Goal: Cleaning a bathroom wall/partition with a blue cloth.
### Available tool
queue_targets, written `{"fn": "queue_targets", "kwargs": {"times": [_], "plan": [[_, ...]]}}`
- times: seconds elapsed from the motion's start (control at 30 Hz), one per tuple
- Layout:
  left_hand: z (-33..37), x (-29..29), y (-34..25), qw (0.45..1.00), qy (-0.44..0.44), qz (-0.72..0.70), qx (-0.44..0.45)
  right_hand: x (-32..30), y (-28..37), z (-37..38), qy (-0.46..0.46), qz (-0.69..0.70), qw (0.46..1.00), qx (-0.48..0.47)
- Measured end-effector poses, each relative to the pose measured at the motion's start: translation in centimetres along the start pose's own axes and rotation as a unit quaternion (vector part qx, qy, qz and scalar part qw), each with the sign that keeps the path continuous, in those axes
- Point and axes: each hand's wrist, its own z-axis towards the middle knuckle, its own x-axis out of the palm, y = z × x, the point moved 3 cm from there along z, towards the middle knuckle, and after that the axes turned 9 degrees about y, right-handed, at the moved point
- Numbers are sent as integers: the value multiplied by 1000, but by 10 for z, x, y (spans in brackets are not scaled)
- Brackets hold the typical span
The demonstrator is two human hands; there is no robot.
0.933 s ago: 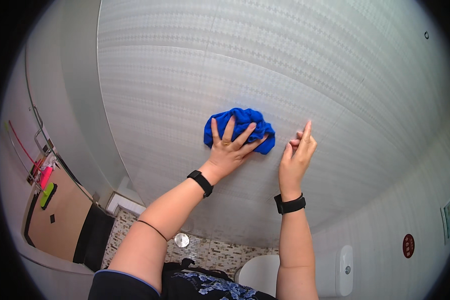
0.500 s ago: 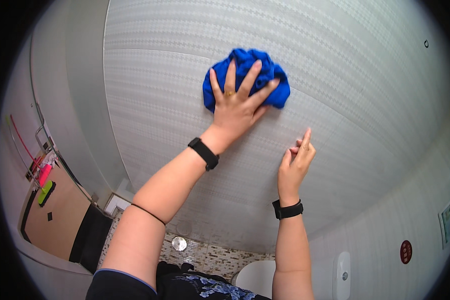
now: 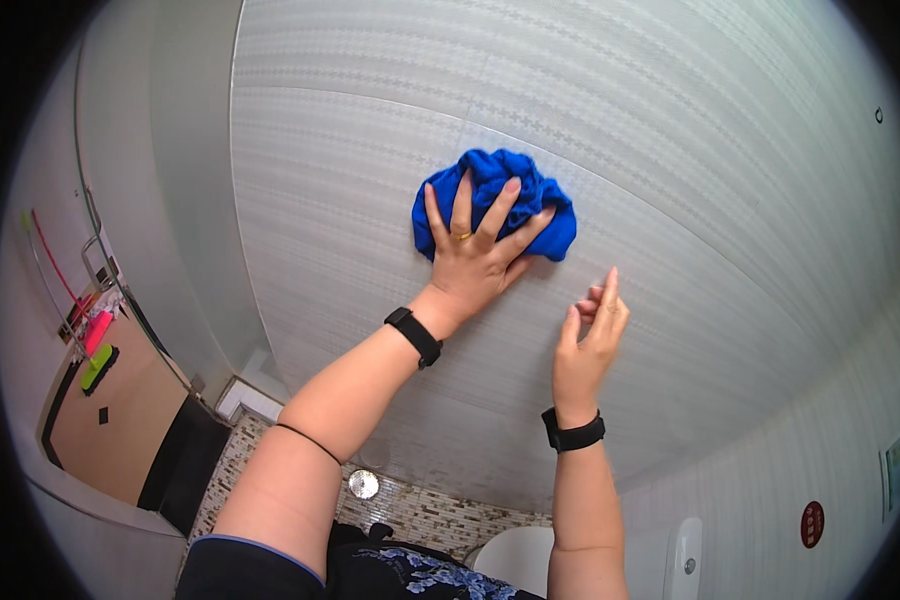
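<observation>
A crumpled blue cloth (image 3: 530,190) lies against the pale patterned wall (image 3: 370,140). My left hand (image 3: 470,260) holds it there, pressing with fingers spread over its lower part. Lower and to the right, my right hand (image 3: 592,345) is close to the wall and holds nothing. Its index finger points up, the thumb stands apart and the other fingers are partly curled; whether it touches the wall I cannot tell.
A white toilet (image 3: 520,558) stands below, with its cistern (image 3: 682,560) at the lower right. A round drain (image 3: 363,484) sits in the mosaic floor (image 3: 420,505). At the left are a door handle (image 3: 95,245), a green broom (image 3: 100,368) and a pink cleaning tool (image 3: 97,330).
My left hand has slid the blue cloth down the wall. My right hand keeps its pose and has shifted only slightly. The whole view has turned a little.
</observation>
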Motion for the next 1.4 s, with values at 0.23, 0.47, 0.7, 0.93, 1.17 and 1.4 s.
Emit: {"fn": "queue_targets", "kwargs": {"times": [0.23,0.47,0.7,0.93,1.17,1.4], "plan": [[-59,0,13,999,49,3,6,34,11,-12,44,21,998,-38],[-79,-1,22,998,69,-1,12,38,12,-12,40,-27,998,-38],[-1,-19,43,999,25,-22,-33,39,12,-16,35,-62,997,-28],[40,-27,68,998,-17,-29,-50,41,13,-19,22,-85,996,-6],[-25,-23,76,999,24,-17,-43,44,16,-16,7,-101,995,6],[-94,-16,84,997,70,-12,-36,56,45,-22,-3,-32,999,8]]}}
